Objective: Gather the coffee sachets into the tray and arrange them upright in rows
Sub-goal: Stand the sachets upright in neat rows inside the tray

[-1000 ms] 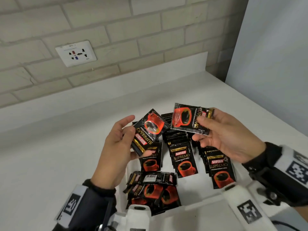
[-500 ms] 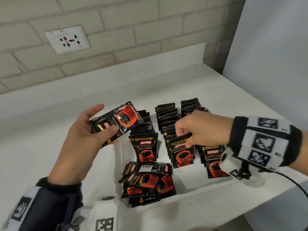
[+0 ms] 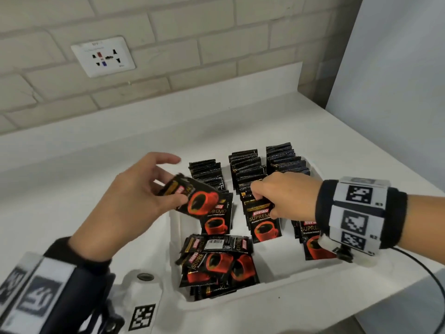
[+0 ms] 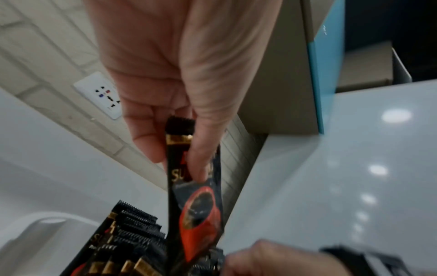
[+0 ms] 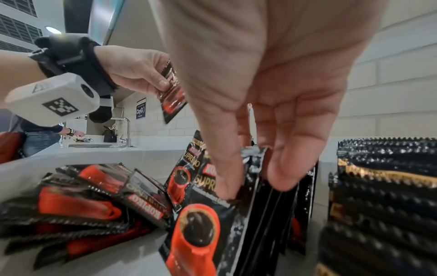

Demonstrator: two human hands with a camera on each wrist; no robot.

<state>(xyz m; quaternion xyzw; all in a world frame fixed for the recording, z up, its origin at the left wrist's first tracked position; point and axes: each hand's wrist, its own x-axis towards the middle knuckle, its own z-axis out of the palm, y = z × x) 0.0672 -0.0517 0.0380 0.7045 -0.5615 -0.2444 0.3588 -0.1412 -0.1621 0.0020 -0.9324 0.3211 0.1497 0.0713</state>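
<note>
A white tray sits on a white counter against a brick wall with a socket plate.

Tray contents: 3 rows of black coffee sachets stand upright, printed faces toward the near side. Left row, middle row and right row run from mid-tray to the far wall. A loose pile of sachets lies flat and overlapping in the near left part of the tray, some face up, 1 showing a barcode.

Left hand: raised over the tray's left edge, just in front of the left row. Thumb and fingers pinch 1 sachet near its top end; the other fingers are spread loosely above it. The sachet is tilted, clear of the row beneath it. The left wrist view confirms the pinch, with the sachet hanging below the fingertips.

Right hand: lowered onto the front of the middle row. In the right wrist view the thumb and fingers close on the top edges of the front sachets of that row, which stand upright in the tray. How many sachets the pinch takes in cannot be told.
</note>
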